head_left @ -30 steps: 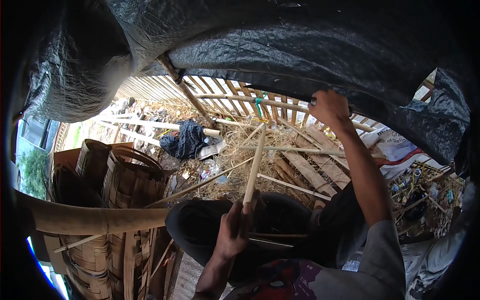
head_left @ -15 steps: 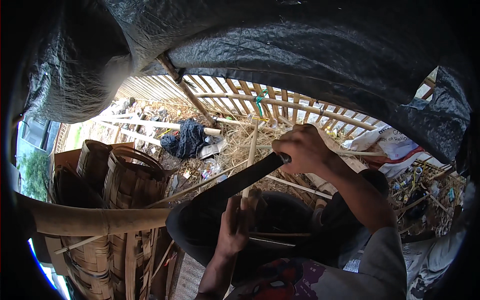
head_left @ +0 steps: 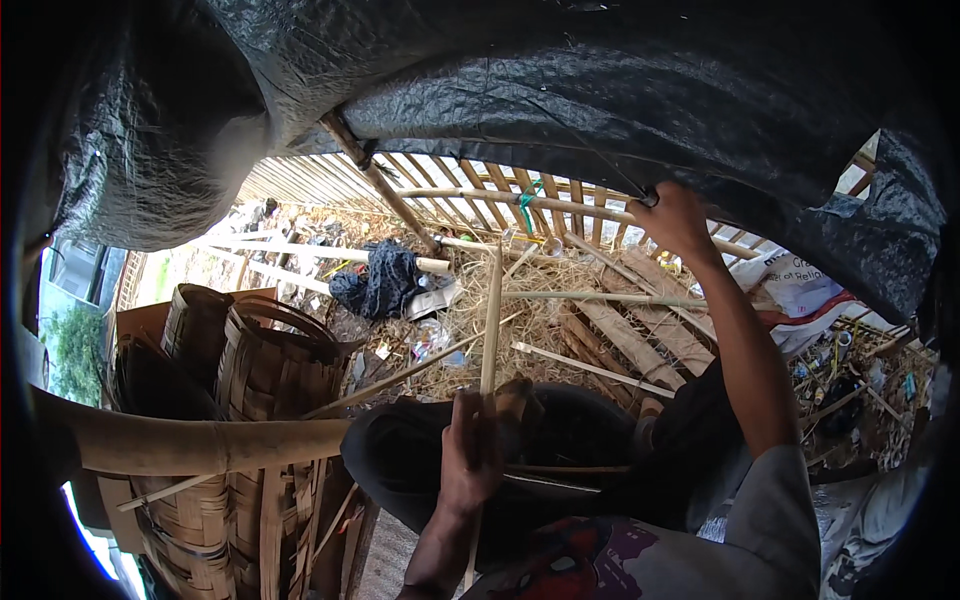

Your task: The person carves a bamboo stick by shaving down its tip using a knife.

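1. Two hands in view. Left hand (head_left: 472,455) is wrapped around a thin bamboo stick (head_left: 490,320), fingers curled tight on it low in the frame, above the person's lap.
2. Stick stands nearly upright, top end reaching toward the bamboo fence (head_left: 480,190). Lower end is hidden behind the hand and the dark trousers (head_left: 400,460); a short bit seems to show below the wrist, hard to confirm.
3. Right hand (head_left: 672,215) is raised high, fist closed at the edge of the black tarp (head_left: 600,90). It grips something, but only a small dark end pokes out by the thumb; cannot tell what it is.
4. Tarp covers the whole upper frame and blocks everything behind it.
5. Woven baskets (head_left: 260,360) stand at left, partly cut off by a thick bamboo pole (head_left: 200,445) crossing in front.
6. Ground ahead: straw (head_left: 540,310), loose slats, a dark cloth (head_left: 380,280). Litter at right is too small to make out.
7. Edges of the frame are dark and heavily bent.
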Available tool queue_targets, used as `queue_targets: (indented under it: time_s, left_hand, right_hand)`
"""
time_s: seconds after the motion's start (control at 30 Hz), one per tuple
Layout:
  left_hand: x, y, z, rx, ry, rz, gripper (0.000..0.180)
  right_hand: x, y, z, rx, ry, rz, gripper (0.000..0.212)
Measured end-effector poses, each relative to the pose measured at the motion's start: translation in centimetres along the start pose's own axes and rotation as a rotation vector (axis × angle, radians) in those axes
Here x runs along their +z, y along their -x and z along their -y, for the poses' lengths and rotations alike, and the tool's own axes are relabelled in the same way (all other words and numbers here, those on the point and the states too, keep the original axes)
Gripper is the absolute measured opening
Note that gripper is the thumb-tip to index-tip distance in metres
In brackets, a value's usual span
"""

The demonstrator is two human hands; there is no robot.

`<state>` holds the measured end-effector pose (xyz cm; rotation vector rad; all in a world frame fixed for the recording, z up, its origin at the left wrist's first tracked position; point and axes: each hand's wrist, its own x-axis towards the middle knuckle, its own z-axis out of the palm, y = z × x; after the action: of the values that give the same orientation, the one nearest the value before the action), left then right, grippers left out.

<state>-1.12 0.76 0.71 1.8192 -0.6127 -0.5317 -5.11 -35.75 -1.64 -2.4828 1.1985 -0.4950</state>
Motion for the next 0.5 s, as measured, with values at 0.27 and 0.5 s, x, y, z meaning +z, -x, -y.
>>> queue_targets:
  time_s: [0.27, 0.5]
  left_hand:
    - [-0.1, -0.1, 0.6, 0.005, -0.013, 0.026, 0.004]
    - [0.6, 0.3, 1.3, 0.090, -0.045, 0.031, 0.007]
  right_hand:
    - [-2.4, 7.7, 7.7, -0.675, -0.263, 0.189, 0.019]
    - [-1.5, 7.8, 8.2, -0.858, -0.070, 0.282, 0.028]
